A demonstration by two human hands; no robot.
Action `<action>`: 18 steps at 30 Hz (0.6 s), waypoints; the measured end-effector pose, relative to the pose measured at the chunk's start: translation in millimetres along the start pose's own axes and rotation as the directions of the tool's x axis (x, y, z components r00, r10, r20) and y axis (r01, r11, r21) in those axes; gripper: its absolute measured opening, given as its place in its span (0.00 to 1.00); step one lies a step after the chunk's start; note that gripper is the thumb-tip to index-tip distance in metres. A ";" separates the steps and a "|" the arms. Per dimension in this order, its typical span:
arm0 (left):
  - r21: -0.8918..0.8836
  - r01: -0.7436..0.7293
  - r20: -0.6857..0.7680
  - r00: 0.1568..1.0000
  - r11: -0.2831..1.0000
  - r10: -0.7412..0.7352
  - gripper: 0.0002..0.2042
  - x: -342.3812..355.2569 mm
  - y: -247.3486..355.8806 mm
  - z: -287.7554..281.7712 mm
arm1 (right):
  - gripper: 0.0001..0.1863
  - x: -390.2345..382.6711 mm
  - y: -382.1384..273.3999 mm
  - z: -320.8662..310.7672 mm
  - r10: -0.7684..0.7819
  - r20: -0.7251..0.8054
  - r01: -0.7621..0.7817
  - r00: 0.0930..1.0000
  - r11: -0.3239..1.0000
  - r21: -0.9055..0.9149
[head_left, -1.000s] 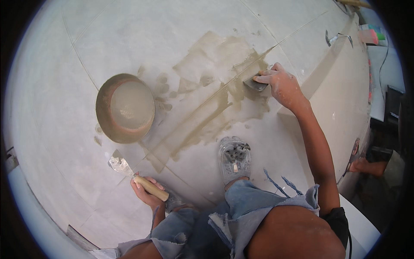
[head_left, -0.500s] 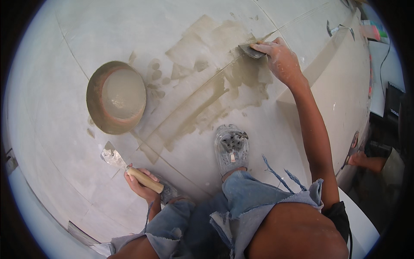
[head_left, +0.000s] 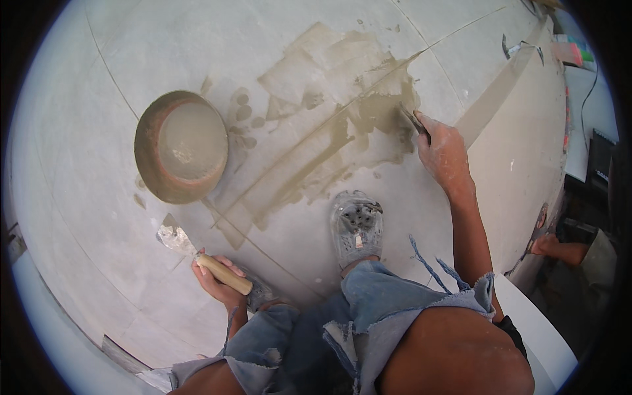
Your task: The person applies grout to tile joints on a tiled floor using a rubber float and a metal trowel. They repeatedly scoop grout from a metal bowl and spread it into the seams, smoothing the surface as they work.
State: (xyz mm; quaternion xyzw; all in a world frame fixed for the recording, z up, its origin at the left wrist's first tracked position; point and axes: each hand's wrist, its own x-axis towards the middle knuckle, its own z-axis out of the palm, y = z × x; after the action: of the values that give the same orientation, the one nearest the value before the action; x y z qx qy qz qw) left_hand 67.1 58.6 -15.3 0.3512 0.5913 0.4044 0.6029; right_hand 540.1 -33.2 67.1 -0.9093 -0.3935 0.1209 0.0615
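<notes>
Fingers pressed together, the right hand (head_left: 446,151) pinches a dark spreader (head_left: 415,120) at the right end of paste (head_left: 378,113) on the floor (head_left: 99,184); the left hand (head_left: 214,283) grips a putty knife (head_left: 224,274). A forward misstep — a grey clog (head_left: 357,220) stands near — could smudge the paste.

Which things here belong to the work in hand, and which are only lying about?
In use:
metal putty knife with wooden handle, in left hand
flat dark spreader, in right hand
deep round brownish bowl of beige paste

Apparently lying about:
pink-and-green object, material unclear
black boxy object, right edge
</notes>
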 end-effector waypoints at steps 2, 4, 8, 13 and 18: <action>0.009 -0.006 -0.007 1.000 1.000 0.006 0.27 -0.1 1.4 -1.8 | 0.15 -9.3 -0.4 4.7 0.148 0.063 -0.151 0.987 0.988 0.034; -0.013 -0.023 -0.002 1.000 1.000 0.023 0.26 0.7 -1.0 -1.6 | 0.13 -11.6 -1.5 7.1 0.295 0.112 -0.311 0.949 0.934 0.178; -0.011 -0.010 -0.007 1.000 1.000 0.010 0.26 0.0 0.0 -0.3 | 0.13 -7.0 -18.4 21.0 0.397 0.153 -0.422 0.905 0.794 0.437; 0.019 -0.031 -0.024 0.999 0.999 0.031 0.25 -2.0 2.6 -4.2 | 0.14 30.7 -47.5 36.1 0.289 0.123 -0.314 0.949 0.879 0.358; 0.004 -0.011 0.000 1.000 1.000 0.011 0.26 1.8 -3.6 2.1 | 0.14 62.0 -63.4 20.7 0.271 0.124 -0.297 0.955 0.863 0.409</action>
State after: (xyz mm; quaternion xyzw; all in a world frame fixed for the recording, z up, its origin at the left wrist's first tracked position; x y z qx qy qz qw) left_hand 69.4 58.8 -19.3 0.3555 0.5901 0.4067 0.6000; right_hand 531.2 55.7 49.7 -0.9179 -0.2215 0.2391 0.2263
